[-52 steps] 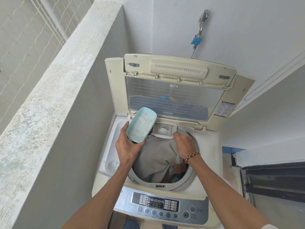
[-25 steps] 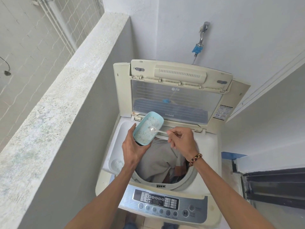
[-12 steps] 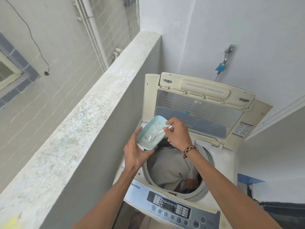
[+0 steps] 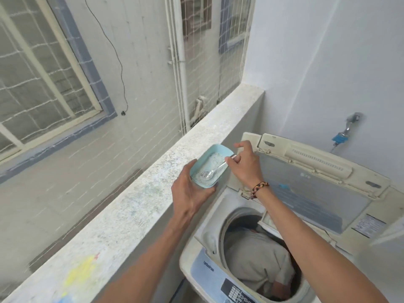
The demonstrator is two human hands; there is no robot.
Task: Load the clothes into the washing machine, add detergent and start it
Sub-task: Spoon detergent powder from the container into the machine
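My left hand (image 4: pixel 189 194) cups a pale blue detergent tub (image 4: pixel 211 166) from below, thumb on its near-left side and fingers curled under its near end, holding it above the speckled concrete ledge (image 4: pixel 140 206) that runs beside the washing machine (image 4: pixel 209 232). White detergent powder (image 4: pixel 213 164) lies inside the tub. My right hand (image 4: pixel 244 166) pinches the handle of a small clear spoon (image 4: pixel 215 170) between thumb and curled fingers, just over the tub's far-right rim; the spoon's bowl rests in the powder at the tub's near end. A braided bracelet (image 4: pixel 259 189) sits on that wrist.

The washing machine stands against the ledge, to the right of the tub, with its lid (image 4: pixel 314 182) raised and leaning back. In its drum, a grey garment (image 4: pixel 255 259) fills most of the opening, with something darker tucked at its right edge. The control panel (image 4: pixel 238 291) runs along the machine's near edge, partly cut off by the frame. On the wall behind the raised lid there is a tap (image 4: pixel 349 123) with a blue fitting (image 4: pixel 340 138) below it.
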